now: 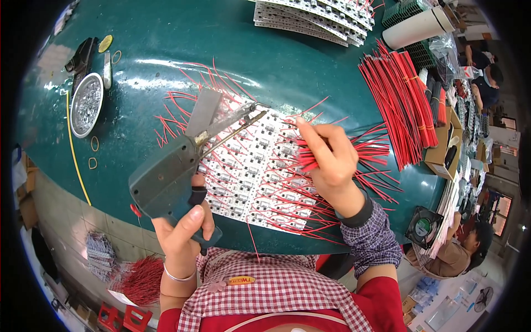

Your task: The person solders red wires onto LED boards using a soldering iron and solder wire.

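Observation:
My left hand (185,227) grips the handle of a dark grey-green soldering gun (166,177). Its long metal tip (251,110) reaches over a white panel of small circuit boards (249,166) on the green table (276,61). My right hand (329,157) holds a bunch of short red wires (304,152), with the forefinger pointing up toward the gun's tip. Many red wires (287,202) stick out from the board panel on all sides.
A round metal dish of solder scraps (87,104) sits at the far left, with rubber bands beside it. Bundles of long red wires (401,105) lie at the right. More board panels (315,19) are stacked at the back. Other people sit at the right edge.

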`<control>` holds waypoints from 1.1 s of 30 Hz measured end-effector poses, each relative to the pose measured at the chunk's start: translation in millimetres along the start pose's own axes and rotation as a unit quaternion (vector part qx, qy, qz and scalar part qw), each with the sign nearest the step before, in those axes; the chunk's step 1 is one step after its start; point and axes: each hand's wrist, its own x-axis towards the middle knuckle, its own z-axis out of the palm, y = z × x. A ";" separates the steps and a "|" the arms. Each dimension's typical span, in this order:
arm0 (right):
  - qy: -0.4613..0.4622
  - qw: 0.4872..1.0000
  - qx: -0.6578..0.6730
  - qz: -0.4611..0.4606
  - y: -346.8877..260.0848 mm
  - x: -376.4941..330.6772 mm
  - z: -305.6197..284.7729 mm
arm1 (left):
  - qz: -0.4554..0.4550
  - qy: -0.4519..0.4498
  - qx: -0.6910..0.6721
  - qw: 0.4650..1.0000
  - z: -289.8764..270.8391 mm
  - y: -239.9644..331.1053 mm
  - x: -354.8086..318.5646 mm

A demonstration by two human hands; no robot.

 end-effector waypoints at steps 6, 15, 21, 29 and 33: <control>-0.043 0.998 -0.011 0.045 -8.3 1.1 5.4 | 0.024 -0.004 0.162 0.986 -11.2 -9.8 -19.8; -0.080 0.996 0.019 0.040 -10.3 -7.7 11.0 | 0.107 -0.003 0.417 0.902 -5.4 -22.8 -25.8; -0.074 0.997 -0.006 0.032 -12.6 -7.2 12.9 | 0.165 -0.049 0.453 0.875 -5.8 -28.1 -18.8; -0.064 0.997 0.018 0.024 -11.1 -8.8 15.8 | 0.158 -0.074 0.455 0.873 -6.2 -28.9 -18.0; -0.040 0.999 0.015 0.020 -12.2 -4.5 15.5 | 0.152 -0.072 0.453 0.875 -6.3 -29.1 -17.6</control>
